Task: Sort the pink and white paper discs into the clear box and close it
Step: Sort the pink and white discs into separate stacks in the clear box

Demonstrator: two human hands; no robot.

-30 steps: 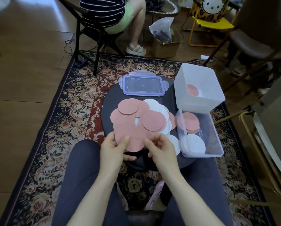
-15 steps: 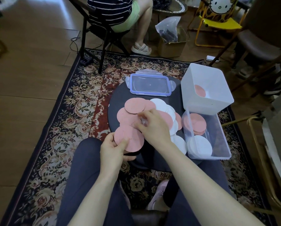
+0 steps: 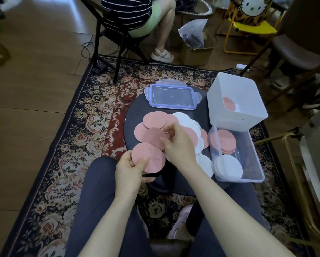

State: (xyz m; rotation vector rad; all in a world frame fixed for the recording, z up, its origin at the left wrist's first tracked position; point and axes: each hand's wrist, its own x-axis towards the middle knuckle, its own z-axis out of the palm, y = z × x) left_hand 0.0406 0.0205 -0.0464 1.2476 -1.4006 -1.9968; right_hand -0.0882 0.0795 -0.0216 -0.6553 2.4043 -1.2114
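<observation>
Pink discs [image 3: 153, 120] and white discs [image 3: 182, 117] lie overlapping on a round dark table [image 3: 136, 110]. My left hand [image 3: 129, 170] holds a pink disc [image 3: 148, 156] by its near edge. My right hand [image 3: 177, 145] pinches another pink disc [image 3: 154, 138] lifted a little off the pile. The clear box [image 3: 252, 151] stands open at the right, with a pink stack [image 3: 224, 141] at its far end and a white stack [image 3: 228, 166] at its near end. Its blue-rimmed lid [image 3: 172, 97] lies at the back of the table.
A white tub [image 3: 235, 86] with one pink disc inside stands behind the clear box. A patterned rug lies under the table. A seated person [image 3: 136, 15], chairs, a cardboard box and a plastic bag are farther back. A metal frame [image 3: 294, 173] is at the right.
My right hand moved from beside the left hand up onto the pile and took hold of a pink disc. My left hand kept its disc and barely moved.
</observation>
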